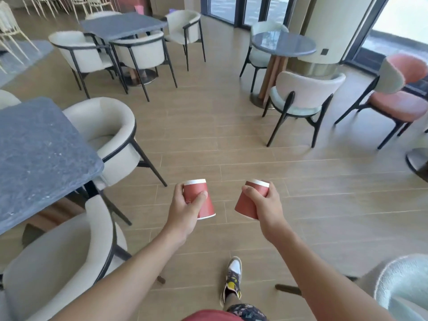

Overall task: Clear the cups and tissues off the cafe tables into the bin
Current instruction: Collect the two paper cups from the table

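Floor [231, 147] of pale planks fills the middle, with a grey bench [34, 158] and a cream chair [108, 135] on your left; both your bare forearms reach forward over that floor, side by side and apart. Your left grip [185, 212] is curled round the left cup [205, 200], thumb across its near face, fingers behind; your right grip [266, 209] is wrapped round the right cup [245, 205] in the same way. Both red cups hang in the air above the floor, near each other but not touching; each long axis runs up and away from you, narrow white-banded end farthest, wider end lowest; the wider ends lean towards each other; neither opening shows.
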Demonstrator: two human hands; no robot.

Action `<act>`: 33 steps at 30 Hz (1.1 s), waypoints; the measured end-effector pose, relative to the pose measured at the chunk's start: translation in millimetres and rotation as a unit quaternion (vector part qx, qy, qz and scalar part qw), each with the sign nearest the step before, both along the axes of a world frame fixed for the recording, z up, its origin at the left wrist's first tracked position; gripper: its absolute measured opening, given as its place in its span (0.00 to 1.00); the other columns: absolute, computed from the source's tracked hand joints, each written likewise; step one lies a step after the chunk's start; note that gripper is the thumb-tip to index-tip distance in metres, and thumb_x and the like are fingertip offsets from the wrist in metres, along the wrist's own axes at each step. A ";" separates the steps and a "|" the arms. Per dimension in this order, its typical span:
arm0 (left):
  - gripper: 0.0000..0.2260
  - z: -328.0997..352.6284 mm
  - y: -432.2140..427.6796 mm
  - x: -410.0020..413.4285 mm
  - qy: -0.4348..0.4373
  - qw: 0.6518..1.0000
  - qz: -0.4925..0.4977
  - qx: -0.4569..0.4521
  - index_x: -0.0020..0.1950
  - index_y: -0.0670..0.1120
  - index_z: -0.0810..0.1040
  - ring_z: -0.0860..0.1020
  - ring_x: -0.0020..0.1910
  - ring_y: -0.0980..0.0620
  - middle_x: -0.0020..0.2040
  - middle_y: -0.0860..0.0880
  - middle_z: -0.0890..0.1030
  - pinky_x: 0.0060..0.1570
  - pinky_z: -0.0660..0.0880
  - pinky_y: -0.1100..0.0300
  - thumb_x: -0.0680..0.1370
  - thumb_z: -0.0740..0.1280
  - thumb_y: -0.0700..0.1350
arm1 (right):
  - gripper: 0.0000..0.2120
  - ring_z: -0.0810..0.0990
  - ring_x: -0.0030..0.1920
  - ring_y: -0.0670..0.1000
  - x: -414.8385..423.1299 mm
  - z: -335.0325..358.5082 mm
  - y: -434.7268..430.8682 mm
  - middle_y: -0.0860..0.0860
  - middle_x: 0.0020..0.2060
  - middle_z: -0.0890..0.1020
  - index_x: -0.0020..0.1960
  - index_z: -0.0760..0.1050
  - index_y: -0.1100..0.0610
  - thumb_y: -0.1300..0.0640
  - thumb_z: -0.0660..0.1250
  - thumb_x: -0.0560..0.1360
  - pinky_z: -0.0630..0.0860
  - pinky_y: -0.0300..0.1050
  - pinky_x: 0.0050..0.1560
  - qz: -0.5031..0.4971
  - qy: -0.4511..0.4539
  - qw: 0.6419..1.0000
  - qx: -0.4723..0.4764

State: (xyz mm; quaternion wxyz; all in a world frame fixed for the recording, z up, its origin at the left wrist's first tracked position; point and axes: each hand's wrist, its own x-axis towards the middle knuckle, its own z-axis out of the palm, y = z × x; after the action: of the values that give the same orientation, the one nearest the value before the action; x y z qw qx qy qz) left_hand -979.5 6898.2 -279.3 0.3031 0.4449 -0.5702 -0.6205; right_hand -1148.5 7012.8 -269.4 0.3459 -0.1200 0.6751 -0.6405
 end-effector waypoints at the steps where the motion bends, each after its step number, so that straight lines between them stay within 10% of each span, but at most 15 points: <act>1: 0.19 2.7 -19.1 -21.8 0.000 1.000 0.005 0.001 0.57 0.53 0.73 0.80 0.43 0.56 0.49 0.51 0.81 0.45 0.76 0.60 0.68 0.71 0.54 | 0.27 0.80 0.39 0.48 -23.2 2.8 -22.0 0.52 0.44 0.79 0.57 0.75 0.59 0.48 0.77 0.64 0.80 0.43 0.37 0.008 -0.002 1.000 0.002; 12: 0.11 15.0 -215.4 -216.9 -0.007 0.999 0.050 -0.014 0.58 0.47 0.72 0.78 0.35 0.65 0.47 0.49 0.80 0.36 0.74 0.71 0.80 0.71 0.40 | 0.24 0.80 0.41 0.51 -220.0 26.7 -232.3 0.52 0.43 0.80 0.54 0.76 0.57 0.48 0.76 0.64 0.81 0.51 0.43 0.049 0.011 0.999 0.018; 18: 0.17 3.2 -343.6 -294.1 0.019 0.998 0.062 -0.002 0.57 0.51 0.73 0.78 0.36 0.65 0.47 0.52 0.80 0.38 0.74 0.70 0.71 0.71 0.51 | 0.10 0.80 0.42 0.50 -300.7 7.1 -362.5 0.52 0.44 0.81 0.54 0.78 0.54 0.58 0.76 0.75 0.81 0.49 0.43 0.035 0.020 0.999 0.026; 33: 0.15 17.9 -685.0 -457.7 0.019 1.000 0.023 0.005 0.54 0.51 0.74 0.79 0.37 0.62 0.45 0.52 0.80 0.39 0.75 0.68 0.70 0.70 0.53 | 0.24 0.81 0.41 0.50 -448.2 18.6 -698.8 0.52 0.43 0.81 0.56 0.77 0.58 0.48 0.75 0.64 0.81 0.44 0.38 0.046 0.000 0.998 0.031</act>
State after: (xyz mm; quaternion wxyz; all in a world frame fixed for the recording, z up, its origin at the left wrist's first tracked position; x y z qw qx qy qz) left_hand -1437.2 6213.2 -261.4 0.3261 0.4473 -0.5509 -0.6245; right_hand -1596.7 6314.0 -250.8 0.3786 -0.1398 0.6880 -0.6031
